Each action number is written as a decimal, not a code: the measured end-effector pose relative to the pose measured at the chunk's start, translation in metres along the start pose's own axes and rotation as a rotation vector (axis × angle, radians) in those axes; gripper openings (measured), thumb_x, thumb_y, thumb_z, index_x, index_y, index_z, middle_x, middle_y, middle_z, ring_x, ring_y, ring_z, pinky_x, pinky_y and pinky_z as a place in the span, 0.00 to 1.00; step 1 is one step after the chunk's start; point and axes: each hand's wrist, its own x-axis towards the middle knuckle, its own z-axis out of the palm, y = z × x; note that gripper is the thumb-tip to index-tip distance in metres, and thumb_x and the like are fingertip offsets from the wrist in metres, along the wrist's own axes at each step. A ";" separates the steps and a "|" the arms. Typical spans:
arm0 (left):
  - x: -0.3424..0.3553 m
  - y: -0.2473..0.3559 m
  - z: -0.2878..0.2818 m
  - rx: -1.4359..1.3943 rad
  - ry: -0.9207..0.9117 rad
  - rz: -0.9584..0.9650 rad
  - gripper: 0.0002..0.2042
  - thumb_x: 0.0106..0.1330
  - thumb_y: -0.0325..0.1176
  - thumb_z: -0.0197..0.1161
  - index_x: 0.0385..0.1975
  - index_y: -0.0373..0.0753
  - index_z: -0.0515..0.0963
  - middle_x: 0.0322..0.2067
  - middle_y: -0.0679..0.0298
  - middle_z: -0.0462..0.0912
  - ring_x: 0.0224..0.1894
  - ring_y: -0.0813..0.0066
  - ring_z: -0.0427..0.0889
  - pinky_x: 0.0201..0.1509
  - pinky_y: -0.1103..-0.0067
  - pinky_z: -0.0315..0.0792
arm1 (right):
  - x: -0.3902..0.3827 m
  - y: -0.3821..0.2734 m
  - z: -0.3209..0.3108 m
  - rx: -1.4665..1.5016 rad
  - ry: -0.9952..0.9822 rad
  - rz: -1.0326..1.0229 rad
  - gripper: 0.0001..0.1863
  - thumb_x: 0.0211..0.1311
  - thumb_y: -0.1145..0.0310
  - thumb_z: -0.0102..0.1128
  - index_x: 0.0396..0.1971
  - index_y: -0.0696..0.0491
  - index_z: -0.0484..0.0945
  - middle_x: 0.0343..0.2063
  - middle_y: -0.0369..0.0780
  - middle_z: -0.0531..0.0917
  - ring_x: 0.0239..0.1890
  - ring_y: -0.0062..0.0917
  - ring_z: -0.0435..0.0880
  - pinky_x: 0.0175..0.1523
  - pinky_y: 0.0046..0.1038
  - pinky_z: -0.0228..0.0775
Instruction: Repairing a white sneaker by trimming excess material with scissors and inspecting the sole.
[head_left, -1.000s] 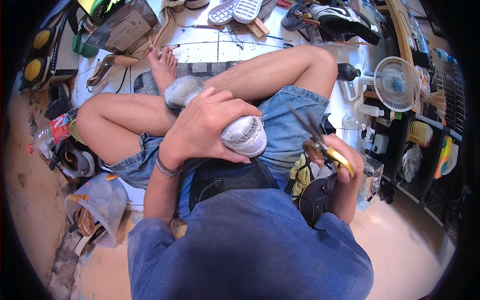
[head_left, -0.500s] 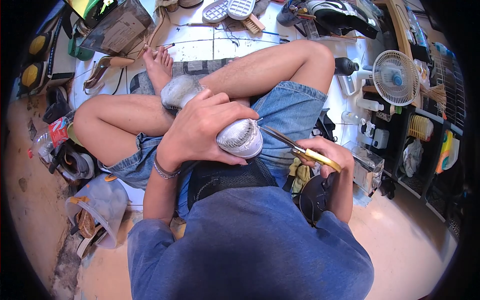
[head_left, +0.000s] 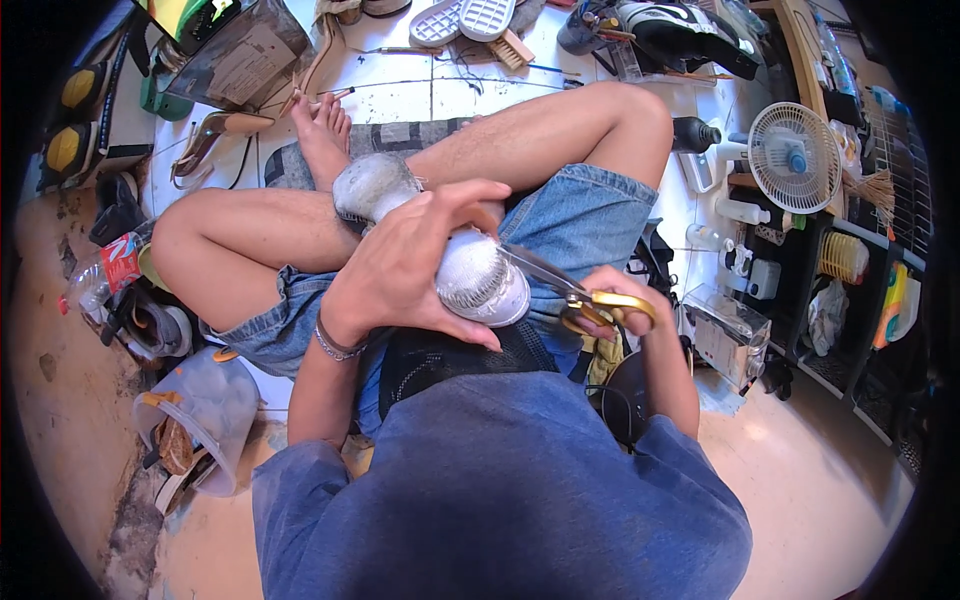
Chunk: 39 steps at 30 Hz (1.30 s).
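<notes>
A white and grey shoe upper (head_left: 470, 268) with no outsole on it lies across my lap, a row of stitches running round its near end. My left hand (head_left: 392, 258) wraps round its middle, thumb along the near end, fingers over the far side. Gold-handled scissors (head_left: 545, 268) are in my right hand (head_left: 625, 300), with fingers through the loops. Their blades point left and reach the upper's right edge beside the stitches. Whether the tips touch a thread is too small to tell.
Beyond my legs lie a pair of pale soles (head_left: 487, 18), a wooden brush (head_left: 511, 49) and a black-and-white sneaker (head_left: 680, 35). A white fan (head_left: 794, 158) stands at right near a black rack (head_left: 838, 290). At left are a translucent bucket (head_left: 215, 415) and a plastic bottle (head_left: 105, 268).
The scissors have moved left, up against the shoe upper's edge. My left hand's fingers have shifted and lifted, and the upper has turned slightly, showing more of its white near end.
</notes>
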 end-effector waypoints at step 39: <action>-0.007 -0.025 -0.021 -0.343 0.279 0.126 0.53 0.29 0.46 0.91 0.55 0.35 0.63 0.42 0.58 0.77 0.42 0.72 0.81 0.49 0.78 0.77 | 0.105 -0.154 0.021 -0.769 0.115 -0.861 0.19 0.45 0.68 0.81 0.40 0.56 0.88 0.36 0.39 0.84 0.38 0.26 0.84 0.44 0.27 0.76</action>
